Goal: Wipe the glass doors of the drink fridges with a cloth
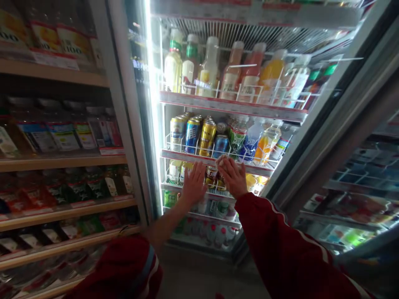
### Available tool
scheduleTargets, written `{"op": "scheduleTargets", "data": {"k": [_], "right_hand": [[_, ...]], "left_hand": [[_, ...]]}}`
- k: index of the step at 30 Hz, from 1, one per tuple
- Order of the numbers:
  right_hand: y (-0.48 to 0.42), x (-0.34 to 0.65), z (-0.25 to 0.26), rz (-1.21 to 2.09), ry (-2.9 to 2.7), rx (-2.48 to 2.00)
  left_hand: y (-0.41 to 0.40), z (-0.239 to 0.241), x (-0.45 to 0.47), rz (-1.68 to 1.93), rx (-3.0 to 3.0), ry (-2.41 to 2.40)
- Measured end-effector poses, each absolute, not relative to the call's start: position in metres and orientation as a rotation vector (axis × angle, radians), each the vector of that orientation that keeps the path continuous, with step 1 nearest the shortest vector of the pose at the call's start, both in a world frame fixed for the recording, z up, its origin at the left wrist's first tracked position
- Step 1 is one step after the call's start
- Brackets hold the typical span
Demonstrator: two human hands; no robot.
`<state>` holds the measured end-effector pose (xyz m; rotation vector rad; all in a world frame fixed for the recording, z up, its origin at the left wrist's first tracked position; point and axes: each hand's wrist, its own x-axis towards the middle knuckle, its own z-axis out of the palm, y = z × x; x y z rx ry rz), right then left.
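My left hand [195, 182] is stretched out with its fingers apart, in front of the lower shelves of a lit drinks fridge [230, 109]. To its right, my right hand [233, 176] has its fingers bent over a pale crumpled cloth [222, 162], level with the edge of the can shelf [205, 159]. Reflections and pale streaks show on the glass door [139, 66] in front of the drinks. Whether my left fingers touch the glass cannot be made out. Behind my hands stand a gold can [207, 137], a blue can [221, 144] and an orange drink bottle [266, 143].
At the left, wooden shelves [62, 164] hold several rows of bottles. A grey door frame [124, 104] stands beside them. Juice bottles [230, 77] line the upper fridge shelf. Another glass-fronted fridge [358, 187] is at the right, and dark floor [187, 270] shows below.
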<state>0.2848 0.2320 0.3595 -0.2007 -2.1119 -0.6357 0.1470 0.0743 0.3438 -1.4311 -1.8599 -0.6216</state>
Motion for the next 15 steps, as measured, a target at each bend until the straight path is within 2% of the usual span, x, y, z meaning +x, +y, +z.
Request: {"op": "scheduleTargets", "data": {"k": [5,11,15], "right_hand": [[0.241,0.313,0.34,-0.678,-2.142,-0.14],[0.274,0.337,0.376,-0.551,-1.956,-0.329],[0.27,0.353,0.354,-0.585,-2.017,-0.341]], "left_hand": [[0.091,0.345,0.176,-0.612,-1.443,-1.846],[0.109,0.356,0.205,-0.623,-1.459,-1.837],[0.117,0.356,0.224,-0.597,-1.508,-1.789]]}}
